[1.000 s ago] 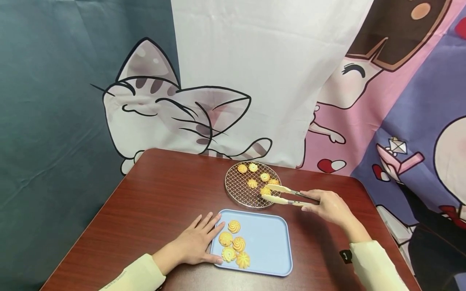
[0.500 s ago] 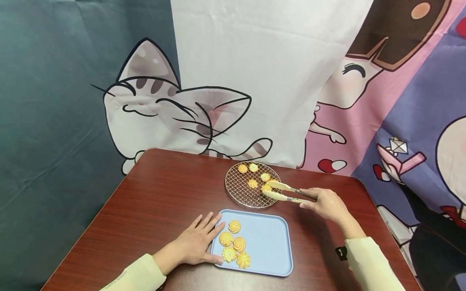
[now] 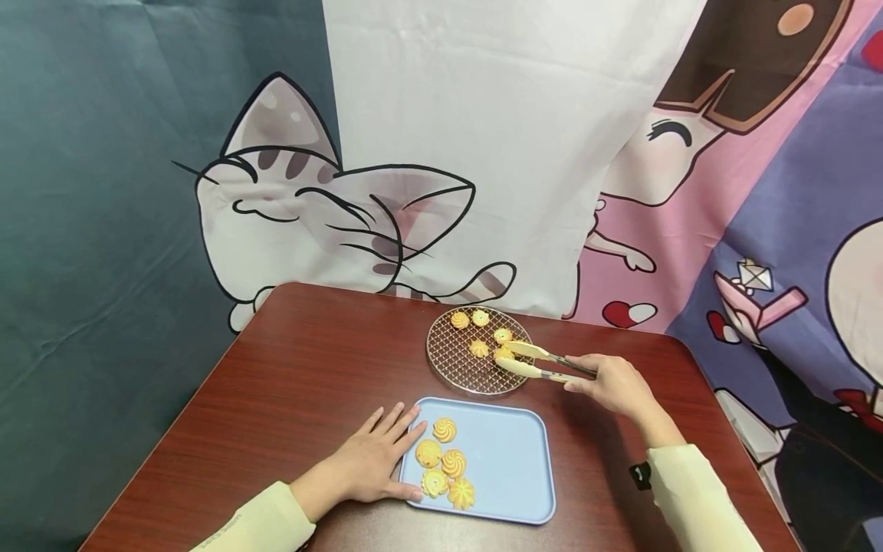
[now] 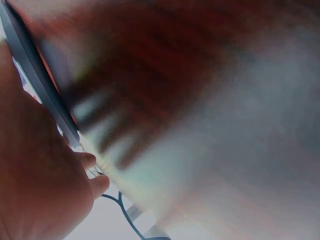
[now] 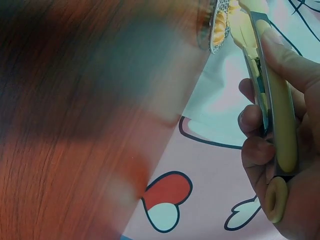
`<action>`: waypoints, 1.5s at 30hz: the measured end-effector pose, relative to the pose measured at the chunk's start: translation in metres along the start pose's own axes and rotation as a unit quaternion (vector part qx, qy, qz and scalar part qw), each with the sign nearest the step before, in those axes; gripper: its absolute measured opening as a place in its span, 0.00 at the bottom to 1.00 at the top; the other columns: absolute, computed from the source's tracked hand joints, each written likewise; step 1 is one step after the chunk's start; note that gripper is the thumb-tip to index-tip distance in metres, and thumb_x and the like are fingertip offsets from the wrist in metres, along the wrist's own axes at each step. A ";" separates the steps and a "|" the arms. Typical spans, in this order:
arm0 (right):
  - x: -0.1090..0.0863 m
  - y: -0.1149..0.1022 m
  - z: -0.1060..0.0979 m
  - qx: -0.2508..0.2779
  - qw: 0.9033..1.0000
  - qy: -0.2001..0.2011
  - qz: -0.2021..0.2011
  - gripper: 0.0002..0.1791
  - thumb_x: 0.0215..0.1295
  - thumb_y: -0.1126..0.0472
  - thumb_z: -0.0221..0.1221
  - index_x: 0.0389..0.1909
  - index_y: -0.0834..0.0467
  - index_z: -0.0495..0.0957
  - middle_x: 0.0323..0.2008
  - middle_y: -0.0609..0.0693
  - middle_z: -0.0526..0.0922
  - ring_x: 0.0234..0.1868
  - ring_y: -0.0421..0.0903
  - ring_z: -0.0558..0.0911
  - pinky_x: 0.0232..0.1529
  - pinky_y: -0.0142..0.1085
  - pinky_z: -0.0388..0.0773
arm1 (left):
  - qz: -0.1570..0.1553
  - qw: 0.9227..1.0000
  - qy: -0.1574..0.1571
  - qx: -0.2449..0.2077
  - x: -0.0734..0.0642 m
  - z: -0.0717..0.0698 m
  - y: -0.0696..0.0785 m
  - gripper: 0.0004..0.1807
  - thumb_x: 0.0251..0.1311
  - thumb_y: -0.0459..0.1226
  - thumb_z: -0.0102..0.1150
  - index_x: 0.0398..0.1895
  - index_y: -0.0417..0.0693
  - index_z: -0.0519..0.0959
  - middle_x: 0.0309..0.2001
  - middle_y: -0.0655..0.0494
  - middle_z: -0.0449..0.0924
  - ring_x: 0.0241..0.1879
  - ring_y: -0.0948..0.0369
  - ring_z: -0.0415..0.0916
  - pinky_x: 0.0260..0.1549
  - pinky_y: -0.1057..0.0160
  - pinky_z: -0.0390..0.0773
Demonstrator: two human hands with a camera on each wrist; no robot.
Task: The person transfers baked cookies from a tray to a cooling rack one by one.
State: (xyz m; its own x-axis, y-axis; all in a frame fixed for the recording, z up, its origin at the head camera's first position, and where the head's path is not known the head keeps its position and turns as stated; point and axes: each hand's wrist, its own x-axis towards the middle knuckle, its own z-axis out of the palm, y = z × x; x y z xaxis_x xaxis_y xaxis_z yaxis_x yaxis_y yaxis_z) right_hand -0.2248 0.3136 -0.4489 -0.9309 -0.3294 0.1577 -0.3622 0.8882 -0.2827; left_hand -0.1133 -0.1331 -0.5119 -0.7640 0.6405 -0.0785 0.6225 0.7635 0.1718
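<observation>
Blue tray (image 3: 503,460) is presumably steadied by the left hand (image 3: 372,462), fingers spread, while the right hand (image 3: 614,386) grips tongs (image 3: 520,369) for reach over the far rack (image 3: 454,359).

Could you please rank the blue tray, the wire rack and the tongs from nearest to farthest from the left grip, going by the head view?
1. Blue tray: touched by the left grip at its left edge.
2. Wire rack: beyond the tray, ahead and to the right.
3. Tongs: farther right, held in the right grip.
</observation>
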 end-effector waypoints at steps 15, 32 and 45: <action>0.006 0.000 0.003 0.010 1.000 -0.013 0.014 0.31 0.53 0.46 0.75 0.59 0.52 0.84 0.49 0.55 0.88 0.50 0.56 0.85 0.45 0.58 0.80 | 0.000 1.000 -0.006 0.007 0.001 -0.001 -0.001 0.58 0.56 0.77 0.43 0.81 0.51 0.54 0.82 0.48 0.46 0.79 0.43 0.45 0.74 0.38 0.51; 0.009 0.001 0.005 0.025 1.000 -0.016 0.004 0.29 0.53 0.47 0.75 0.57 0.50 0.85 0.45 0.51 0.89 0.41 0.48 0.85 0.39 0.50 0.81 | -0.002 1.000 -0.010 0.000 0.001 0.001 0.000 0.58 0.56 0.77 0.44 0.81 0.51 0.54 0.82 0.48 0.45 0.79 0.43 0.44 0.74 0.38 0.50; 0.001 0.004 -0.002 0.037 0.999 -0.019 0.023 0.35 0.53 0.44 0.75 0.61 0.54 0.82 0.51 0.58 0.87 0.51 0.56 0.84 0.50 0.59 0.79 | -0.001 1.000 -0.006 0.002 0.000 -0.002 0.001 0.58 0.56 0.77 0.45 0.81 0.51 0.54 0.82 0.48 0.46 0.79 0.43 0.45 0.73 0.37 0.51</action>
State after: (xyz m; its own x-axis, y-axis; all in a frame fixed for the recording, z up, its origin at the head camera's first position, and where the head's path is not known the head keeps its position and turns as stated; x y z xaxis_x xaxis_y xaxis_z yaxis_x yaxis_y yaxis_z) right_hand -0.2267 0.3175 -0.4481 -0.9474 -0.3015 0.1076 -0.3198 0.8769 -0.3587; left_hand -0.1131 -0.1328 -0.5098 -0.7634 0.6396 -0.0907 0.6212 0.7653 0.1683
